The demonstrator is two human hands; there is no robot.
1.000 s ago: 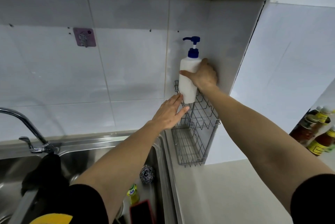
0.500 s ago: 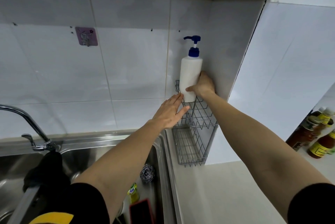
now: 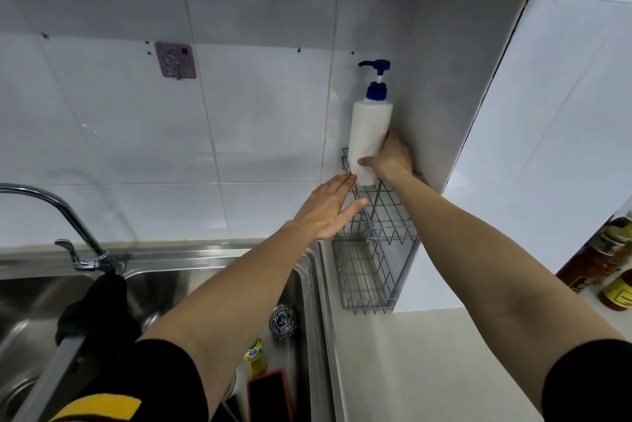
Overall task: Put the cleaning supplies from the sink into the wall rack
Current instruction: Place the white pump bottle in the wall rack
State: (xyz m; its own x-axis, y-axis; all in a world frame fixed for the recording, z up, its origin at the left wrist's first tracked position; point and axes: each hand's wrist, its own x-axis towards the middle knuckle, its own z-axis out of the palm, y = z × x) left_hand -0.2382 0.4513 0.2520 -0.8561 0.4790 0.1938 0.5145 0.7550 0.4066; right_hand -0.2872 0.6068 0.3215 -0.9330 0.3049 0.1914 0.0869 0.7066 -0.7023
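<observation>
A white pump bottle (image 3: 371, 134) with a blue pump head stands upright in the top tier of the grey wire wall rack (image 3: 386, 216), in the corner of the tiled wall. My right hand (image 3: 390, 158) grips the bottle's lower part from the right. My left hand (image 3: 328, 209) lies flat with fingers apart against the rack's left front edge, holding nothing. In the steel sink (image 3: 307, 284) below lie a steel wool ball (image 3: 283, 320), a yellow-green bottle (image 3: 254, 356) and a red-edged dark item (image 3: 270, 394).
A chrome tap (image 3: 68, 216) rises at the left of the sink with a black cloth (image 3: 99, 312) beneath it. A pink adhesive hook (image 3: 175, 60) is on the wall. Sauce bottles (image 3: 608, 267) stand at the right edge. White counter (image 3: 444, 370) runs right of the sink.
My right hand has slid down from the bottle's middle to its lower part, and the bottle now sits lower in the rack's top tier. My left hand has stayed at the rack.
</observation>
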